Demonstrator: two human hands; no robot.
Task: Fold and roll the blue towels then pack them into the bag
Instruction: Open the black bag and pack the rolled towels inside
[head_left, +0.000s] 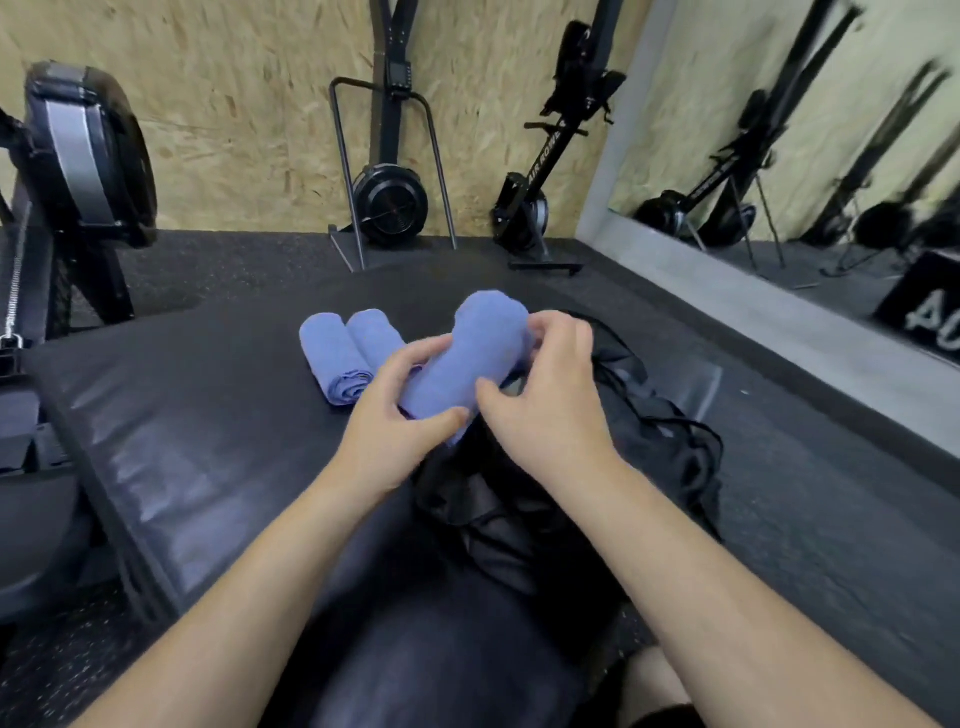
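Wall: chipboard wall (234, 130) across the top.
Rowers: upright rower (390, 202) top centre; second rower (524, 208) just right of it.
Mirror: mirror (779, 130) upper right, reflecting gym gear.
Mat: black padded mat (156, 415), centre left.
Floor: speckled floor (52, 665), lower left.

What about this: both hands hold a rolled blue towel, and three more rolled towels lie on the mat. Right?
Wrong: the head view shows two rolled towels on the mat, not three. Left hand and right hand hold a rolled blue towel.

Mid-frame, on the gym mat (182, 415)
Two rolled towels (337, 358) lie side by side at centre, a third roll (462, 364) just right, over the bag (519, 499).
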